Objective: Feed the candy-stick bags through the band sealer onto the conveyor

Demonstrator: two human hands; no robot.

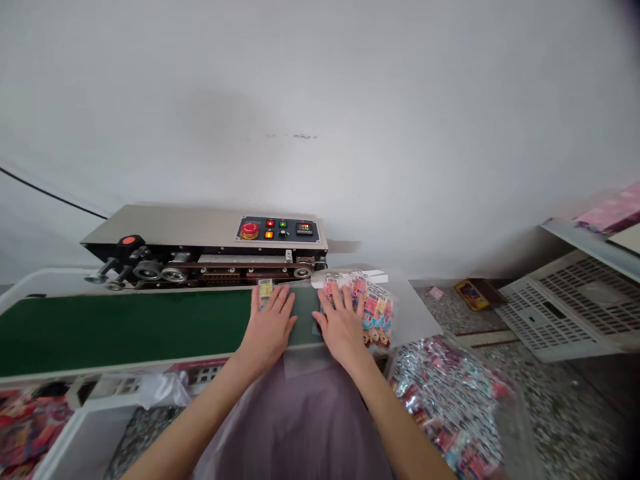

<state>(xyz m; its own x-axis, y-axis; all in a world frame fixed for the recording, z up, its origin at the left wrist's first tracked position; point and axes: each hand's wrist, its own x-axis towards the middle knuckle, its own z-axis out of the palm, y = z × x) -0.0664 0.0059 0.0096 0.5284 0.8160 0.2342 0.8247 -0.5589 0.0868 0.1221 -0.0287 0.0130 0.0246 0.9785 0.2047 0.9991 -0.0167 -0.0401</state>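
Note:
My left hand (269,327) lies flat with its fingers stretched out, over a small printed packet (265,287) at the right end of the green conveyor belt (150,327). Most of that packet is hidden under the fingers. To the right, my right hand (344,330) rests palm down, fingers spread, on the left side of a pile of pink printed packets (379,308). The pile sits on a pale sheet-like surface (417,317) beyond the belt. Behind my left hand runs the band sealing machine (200,230), its panel lights lit.
A large clear bag of shiny packets (450,400) stands at lower right. Farther right, a white slotted crate (555,307) leans beside a small yellow box (471,295). Red packets (30,427) lie at lower left. The wall stands close behind the machine.

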